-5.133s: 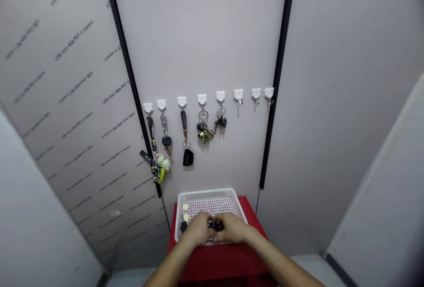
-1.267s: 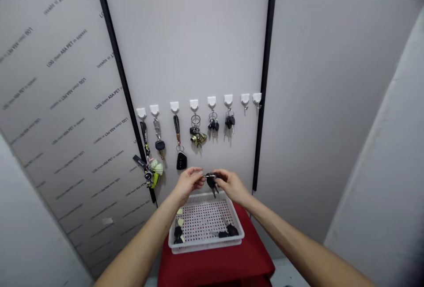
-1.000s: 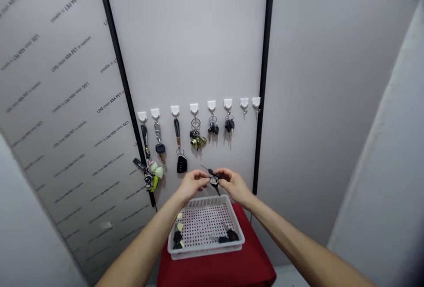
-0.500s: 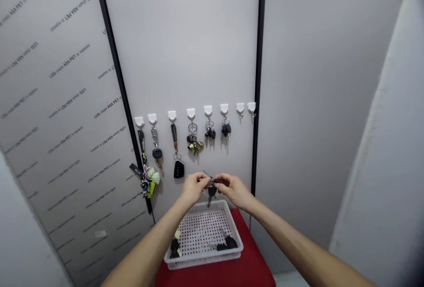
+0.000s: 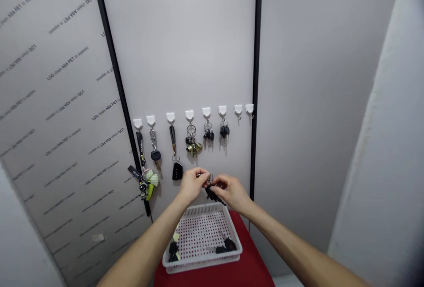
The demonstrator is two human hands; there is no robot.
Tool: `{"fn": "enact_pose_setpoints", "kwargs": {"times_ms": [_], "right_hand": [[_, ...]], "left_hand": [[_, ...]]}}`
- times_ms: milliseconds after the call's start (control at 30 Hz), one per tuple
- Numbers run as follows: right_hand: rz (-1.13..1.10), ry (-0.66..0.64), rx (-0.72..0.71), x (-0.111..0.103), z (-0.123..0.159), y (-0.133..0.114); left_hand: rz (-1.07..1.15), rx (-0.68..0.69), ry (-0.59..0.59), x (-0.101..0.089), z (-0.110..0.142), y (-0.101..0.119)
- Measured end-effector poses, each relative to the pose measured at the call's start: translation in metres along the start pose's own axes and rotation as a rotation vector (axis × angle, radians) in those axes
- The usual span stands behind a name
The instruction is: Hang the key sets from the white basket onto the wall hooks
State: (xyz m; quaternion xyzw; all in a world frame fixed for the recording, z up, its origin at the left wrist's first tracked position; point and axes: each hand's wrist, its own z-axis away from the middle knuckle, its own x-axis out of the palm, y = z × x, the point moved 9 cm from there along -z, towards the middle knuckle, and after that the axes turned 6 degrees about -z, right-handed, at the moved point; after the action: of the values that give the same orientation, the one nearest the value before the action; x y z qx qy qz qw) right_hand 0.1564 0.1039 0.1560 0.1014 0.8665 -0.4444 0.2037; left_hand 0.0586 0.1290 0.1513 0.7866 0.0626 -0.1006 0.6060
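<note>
Above the far edge of a white basket [image 5: 202, 260], both hands work at one bunch of black-headed keys [image 5: 213, 194] on a metal ring [image 5: 210, 180]. My left hand [image 5: 192, 186] pinches the ring from the left. From the right, my right hand [image 5: 232, 192] closes its thumb and fingers on the bunch just under the ring. The keys dangle below the fingertips, partly hidden by the right hand. Inside the basket lie black keys [image 5: 229, 245] at the right and more keys with pale tags [image 5: 173, 249] at the left.
A row of white hooks [image 5: 189, 115] is fixed to the wall panel; several carry keys, such as a black car fob [image 5: 177, 171] and a key bunch [image 5: 224, 131]. The two rightmost hooks [image 5: 238, 110] hold nothing. The basket stands on a red surface [image 5: 255, 256].
The keys have swung from hanging straight down to slanting right. My right hand's fingertips have shifted slightly lower on the bunch, and the ring now shows upright between the hands.
</note>
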Motion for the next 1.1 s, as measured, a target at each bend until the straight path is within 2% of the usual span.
{"fn": "enact_pose_setpoints", "kwargs": {"times_ms": [167, 333, 467, 700, 800, 900, 1000, 1100], "right_hand": [[0.084, 0.062, -0.122, -0.011, 0.001, -0.01], [0.16, 0.125, -0.078, -0.016, 0.002, -0.006], [0.166, 0.206, -0.122, -0.022, 0.006, -0.011], [0.106, 0.271, -0.179, -0.042, 0.007, -0.019], [-0.01, 0.309, -0.038, -0.068, -0.006, -0.013], [-0.139, 0.419, 0.157, -0.108, -0.025, -0.004], [-0.157, 0.53, 0.166, -0.148, -0.049, -0.01], [-0.126, 0.598, 0.116, -0.174, -0.071, -0.017]], "left_hand": [[0.139, -0.084, 0.063, -0.005, -0.001, -0.005], [0.2, -0.118, 0.066, 0.007, 0.0, -0.001], [0.215, -0.114, 0.036, 0.018, 0.001, 0.004], [0.236, -0.115, 0.028, 0.02, 0.0, 0.011], [0.173, -0.113, 0.001, 0.023, -0.004, 0.016], [0.008, -0.038, -0.014, 0.028, -0.014, 0.034], [-0.169, 0.135, -0.052, 0.039, -0.026, 0.069], [-0.298, 0.285, -0.063, 0.05, -0.03, 0.104]]}}
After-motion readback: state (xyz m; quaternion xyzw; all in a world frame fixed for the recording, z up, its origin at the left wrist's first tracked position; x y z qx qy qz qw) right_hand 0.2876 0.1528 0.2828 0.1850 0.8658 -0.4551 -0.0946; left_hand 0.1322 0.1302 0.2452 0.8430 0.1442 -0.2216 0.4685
